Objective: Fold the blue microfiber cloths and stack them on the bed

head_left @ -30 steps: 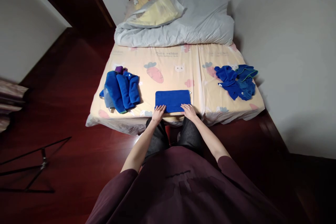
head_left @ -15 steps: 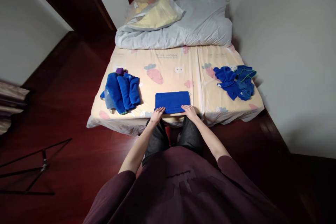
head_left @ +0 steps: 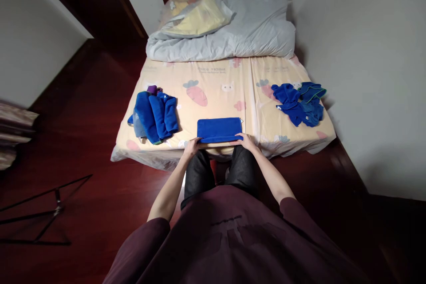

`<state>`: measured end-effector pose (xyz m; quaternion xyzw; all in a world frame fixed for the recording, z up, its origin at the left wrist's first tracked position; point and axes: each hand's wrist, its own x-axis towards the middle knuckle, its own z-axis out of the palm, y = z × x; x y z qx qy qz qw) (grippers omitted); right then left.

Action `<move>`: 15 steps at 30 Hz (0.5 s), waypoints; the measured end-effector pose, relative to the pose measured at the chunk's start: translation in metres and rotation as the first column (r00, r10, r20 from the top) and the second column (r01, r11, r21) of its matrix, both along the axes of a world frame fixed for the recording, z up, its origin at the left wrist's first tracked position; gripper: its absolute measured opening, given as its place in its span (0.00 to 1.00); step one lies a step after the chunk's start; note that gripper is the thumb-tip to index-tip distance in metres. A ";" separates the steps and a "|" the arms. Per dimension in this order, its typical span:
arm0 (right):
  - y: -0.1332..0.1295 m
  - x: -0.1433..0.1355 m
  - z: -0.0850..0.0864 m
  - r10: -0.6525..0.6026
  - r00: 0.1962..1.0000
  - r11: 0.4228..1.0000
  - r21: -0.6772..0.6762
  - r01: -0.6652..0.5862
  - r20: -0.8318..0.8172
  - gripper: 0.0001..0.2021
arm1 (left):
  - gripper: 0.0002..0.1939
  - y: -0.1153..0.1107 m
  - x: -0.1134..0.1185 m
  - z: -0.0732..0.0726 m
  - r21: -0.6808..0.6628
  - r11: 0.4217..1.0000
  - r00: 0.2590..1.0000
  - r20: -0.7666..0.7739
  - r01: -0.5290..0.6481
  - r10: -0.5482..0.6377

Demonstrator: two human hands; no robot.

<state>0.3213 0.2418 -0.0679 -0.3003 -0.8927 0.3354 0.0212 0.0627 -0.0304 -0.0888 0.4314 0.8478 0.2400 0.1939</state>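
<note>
A folded blue towel [head_left: 219, 128] lies flat near the front edge of the bed, its near edge turned up in a narrow strip. At the towel's near left corner, my left hand [head_left: 192, 147] pinches the cloth. My right hand [head_left: 246, 142] holds the near right corner, thumb on top and fingers beneath the edge. A small white tag shows at the far right corner.
On the bed sheet [head_left: 213, 93], rolled blue cloths [head_left: 156, 115] lie to the left and a crumpled blue cloth pile [head_left: 299, 104] to the right. A grey quilt [head_left: 259, 26] spans the back. Black tripod legs [head_left: 40, 217] stand on the floor at left.
Both hands have gone from lying flat on the towel's near edge to gripping its near corners. That edge is now raised in a thin strip.
</note>
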 end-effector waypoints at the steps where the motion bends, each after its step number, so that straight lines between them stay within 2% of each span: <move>1: 0.002 0.001 -0.003 -0.017 1.000 0.999 -0.031 0.016 -0.021 0.24 | 0.28 -0.001 -0.001 -0.001 0.009 1.000 1.000 0.011 -0.013 0.013; 5: 0.012 0.005 -0.019 -0.074 0.989 0.990 -0.129 0.058 -0.126 0.21 | 0.28 -0.004 -0.005 -0.004 0.042 0.997 0.996 0.049 -0.071 0.069; 9: 0.019 0.007 -0.040 -0.113 0.958 0.980 -0.188 0.064 -0.265 0.17 | 0.24 -0.008 -0.008 -0.004 0.118 0.983 0.986 0.100 -0.143 0.132; 15: 0.023 0.005 -0.056 -0.134 0.935 0.969 -0.242 0.054 -0.328 0.14 | 0.16 -0.009 -0.010 -0.004 0.195 0.963 0.972 0.180 -0.187 0.152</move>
